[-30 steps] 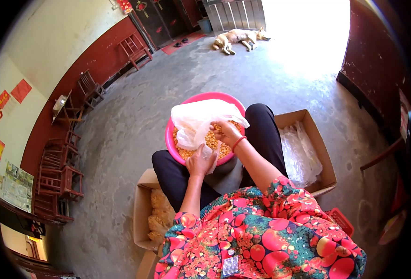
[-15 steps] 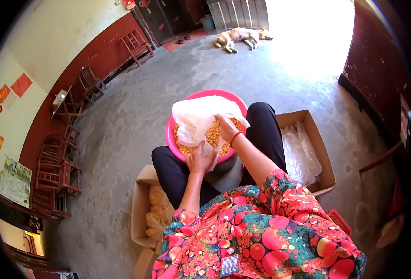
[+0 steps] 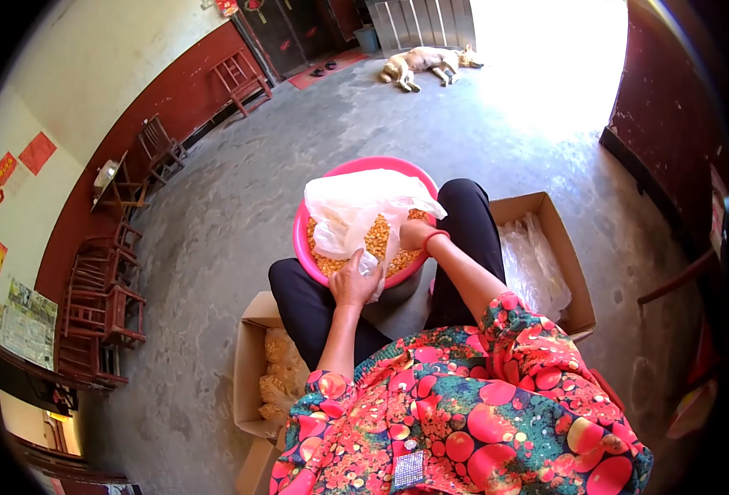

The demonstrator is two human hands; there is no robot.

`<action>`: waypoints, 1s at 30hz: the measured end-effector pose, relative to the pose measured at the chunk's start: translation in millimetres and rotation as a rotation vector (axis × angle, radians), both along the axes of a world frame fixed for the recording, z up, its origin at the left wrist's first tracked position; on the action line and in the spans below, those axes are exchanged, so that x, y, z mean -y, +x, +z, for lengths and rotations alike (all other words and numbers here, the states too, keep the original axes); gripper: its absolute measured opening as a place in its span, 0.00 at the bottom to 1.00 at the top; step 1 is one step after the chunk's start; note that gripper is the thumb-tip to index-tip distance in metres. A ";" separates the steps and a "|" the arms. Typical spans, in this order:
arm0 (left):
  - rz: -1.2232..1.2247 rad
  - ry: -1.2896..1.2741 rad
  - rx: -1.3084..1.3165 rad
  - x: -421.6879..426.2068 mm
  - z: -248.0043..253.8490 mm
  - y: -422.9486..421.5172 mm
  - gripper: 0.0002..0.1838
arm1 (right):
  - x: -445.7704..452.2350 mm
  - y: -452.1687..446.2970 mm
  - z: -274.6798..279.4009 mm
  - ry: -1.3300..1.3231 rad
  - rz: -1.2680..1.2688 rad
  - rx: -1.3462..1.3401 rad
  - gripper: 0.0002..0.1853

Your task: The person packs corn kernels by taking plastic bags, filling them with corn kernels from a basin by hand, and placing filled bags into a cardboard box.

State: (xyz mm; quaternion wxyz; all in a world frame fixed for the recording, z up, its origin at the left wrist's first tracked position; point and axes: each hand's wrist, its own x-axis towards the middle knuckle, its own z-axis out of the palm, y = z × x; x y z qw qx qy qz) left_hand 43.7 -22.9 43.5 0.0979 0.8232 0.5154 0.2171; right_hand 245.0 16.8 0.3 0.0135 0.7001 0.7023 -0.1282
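Observation:
A pink basin [image 3: 300, 239] between my knees holds orange-yellow kernels [image 3: 377, 238] that look like corn. Over its far side lies a thin white plastic bag [image 3: 352, 198], its near edge drawn toward me. My left hand [image 3: 354, 282] is closed on the bag's edge at the basin's near rim. At the basin's right side, my right hand [image 3: 415, 235] reaches down among the kernels beside the bag. Its fingers are hidden, so I cannot tell whether they grip anything.
An open carton [image 3: 575, 289] of clear plastic bags [image 3: 538, 264] stands right of my legs. To the left, another carton [image 3: 249, 371] holds filled bags [image 3: 280, 375]. A dog [image 3: 426, 64] lies on the floor ahead; wooden chairs [image 3: 105, 305] line the left wall.
My right hand has let go of the bag's upper edge and moved down and right into the kernels. My left hand keeps its grip on the bag.

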 end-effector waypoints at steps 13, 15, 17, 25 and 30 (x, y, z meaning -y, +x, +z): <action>-0.004 0.027 -0.011 -3.1 -4.9 -1.9 0.27 | 7.1 -22.1 -2.8 -0.350 0.135 -0.104 0.19; -0.006 0.018 -0.018 -3.0 -3.7 -1.7 0.27 | 15.9 -24.1 6.6 -0.285 0.222 -0.141 0.20; -0.007 0.008 -0.027 -2.8 -3.4 -1.8 0.27 | 20.0 -25.1 12.8 -0.264 0.267 -0.161 0.20; -0.025 0.029 -0.024 -2.0 -3.7 -1.6 0.26 | 10.1 -21.8 4.5 -0.196 0.338 -0.144 0.19; -0.025 0.008 -0.016 -1.9 -3.3 -1.9 0.25 | 16.8 -10.2 15.6 -0.136 0.248 -0.572 0.11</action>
